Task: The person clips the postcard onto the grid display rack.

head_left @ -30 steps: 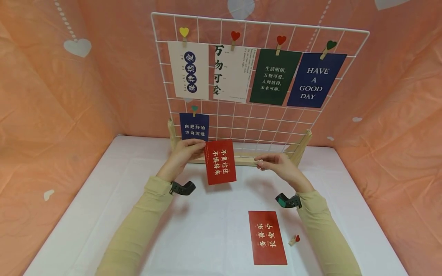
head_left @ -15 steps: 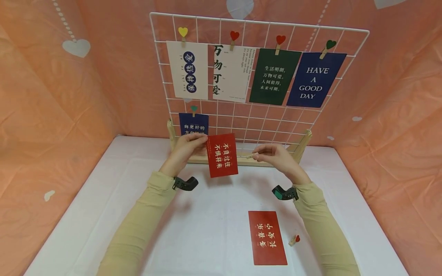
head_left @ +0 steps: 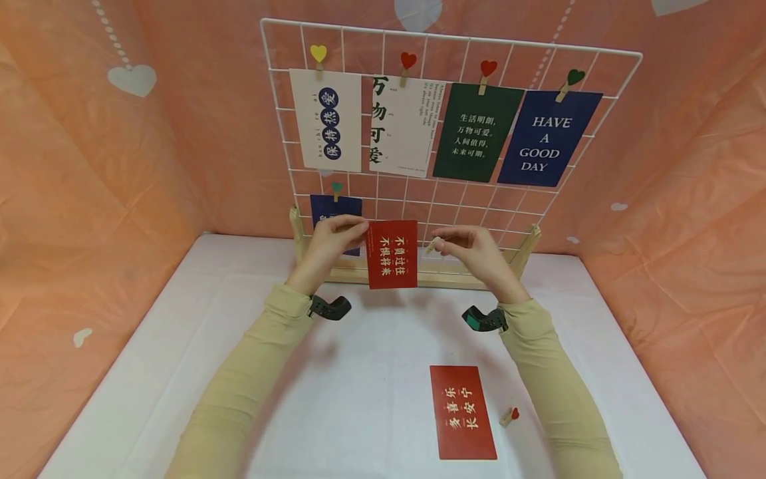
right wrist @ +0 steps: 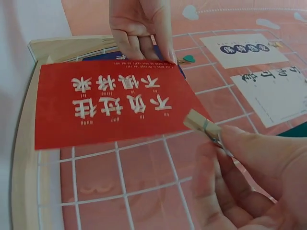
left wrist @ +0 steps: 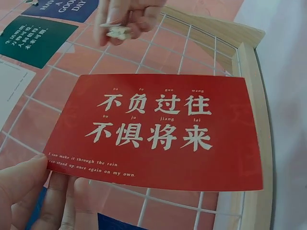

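My left hand (head_left: 331, 247) pinches a red card (head_left: 392, 259) with white characters by its upper left corner, in front of the lower part of the white wire grid (head_left: 467, 199). To the card's right, my right hand (head_left: 479, 256) grips a small wooden clothespin (right wrist: 204, 123) between thumb and fingers. In the right wrist view the clothespin's tip points at the card's edge; whether they touch I cannot tell. Behind the left hand a blue card (head_left: 323, 206) hangs from a teal heart clothespin (head_left: 336, 189), partly hidden.
Along the grid's upper part hang two white cards (head_left: 328, 123), a green card (head_left: 477, 133) and a blue English-lettered card (head_left: 549, 138), each under a heart clothespin. Wooden feet (head_left: 526, 251) hold the grid. Another red card (head_left: 463, 412) and a red heart clothespin (head_left: 510, 417) lie on the white table.
Both hands have risen toward the grid. The held red card has moved up and slightly right and stands straighter; the right hand has come left with its clothespin, closer to the card.
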### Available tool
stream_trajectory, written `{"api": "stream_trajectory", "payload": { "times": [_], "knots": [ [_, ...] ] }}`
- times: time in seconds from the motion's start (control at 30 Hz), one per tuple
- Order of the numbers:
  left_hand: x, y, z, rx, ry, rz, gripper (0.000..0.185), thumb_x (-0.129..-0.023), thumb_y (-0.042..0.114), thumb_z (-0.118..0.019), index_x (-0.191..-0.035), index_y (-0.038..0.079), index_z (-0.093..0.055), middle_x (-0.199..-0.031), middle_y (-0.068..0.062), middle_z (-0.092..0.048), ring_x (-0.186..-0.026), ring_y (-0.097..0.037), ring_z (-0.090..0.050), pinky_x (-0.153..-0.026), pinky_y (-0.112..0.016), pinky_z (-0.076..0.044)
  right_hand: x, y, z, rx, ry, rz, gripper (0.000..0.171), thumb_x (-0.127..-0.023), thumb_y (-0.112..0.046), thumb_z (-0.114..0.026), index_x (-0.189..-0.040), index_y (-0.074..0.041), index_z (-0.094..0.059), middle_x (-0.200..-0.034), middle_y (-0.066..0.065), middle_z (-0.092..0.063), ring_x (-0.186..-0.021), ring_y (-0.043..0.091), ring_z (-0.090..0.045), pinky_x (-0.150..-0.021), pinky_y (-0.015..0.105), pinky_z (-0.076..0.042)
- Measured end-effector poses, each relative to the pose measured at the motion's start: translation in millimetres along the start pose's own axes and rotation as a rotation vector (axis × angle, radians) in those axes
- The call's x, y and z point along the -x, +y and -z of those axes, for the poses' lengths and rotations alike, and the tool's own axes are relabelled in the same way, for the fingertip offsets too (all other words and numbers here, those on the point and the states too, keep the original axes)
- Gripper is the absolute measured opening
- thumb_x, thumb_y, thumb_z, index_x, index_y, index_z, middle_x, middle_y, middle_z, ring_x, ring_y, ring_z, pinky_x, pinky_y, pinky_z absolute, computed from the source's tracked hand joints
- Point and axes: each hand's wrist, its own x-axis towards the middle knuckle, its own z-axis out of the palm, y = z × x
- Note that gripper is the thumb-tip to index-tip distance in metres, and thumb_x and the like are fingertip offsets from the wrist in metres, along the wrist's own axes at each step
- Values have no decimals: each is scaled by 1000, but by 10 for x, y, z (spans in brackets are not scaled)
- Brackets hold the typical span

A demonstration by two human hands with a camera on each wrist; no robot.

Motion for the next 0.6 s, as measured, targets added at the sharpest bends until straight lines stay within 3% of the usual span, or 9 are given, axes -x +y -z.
{"api": "stream_trajectory", "payload": {
  "times": [0.2,0.37,0.6],
  "knots": [
    [-52,45,-51,-18,21,-53,28,-92,20,-66,-114,3,-67,-111,-12,-64,-94,-22,-65,-85,-32,-54,-78,-69,-43,-1,80,76,32,-92,-18,-66,-119,0,-64,-108,11,-66,-96,24,-62,-83,28,-52],
    [-97,72,-91,-44,38,-128,26,-92,17,-66,-112,0,-67,-108,-14,-65,-89,-23,-65,-84,-35,-55,-144,-143,-77,36,165,142,27,-92,-15,-66,-115,-2,-67,-108,10,-66,-96,20,-61,-83,26,-52],
    [-153,116,-140,-102,63,-183,26,-92,16,-65,-112,0,-68,-106,-11,-66,-92,-21,-64,-84,-33,-54,-198,-412,-154,101,232,282,22,-91,-3,-65,-110,7,-66,-101,19,-68,-93,29,-65,-83,27,-53]
  ]
}}
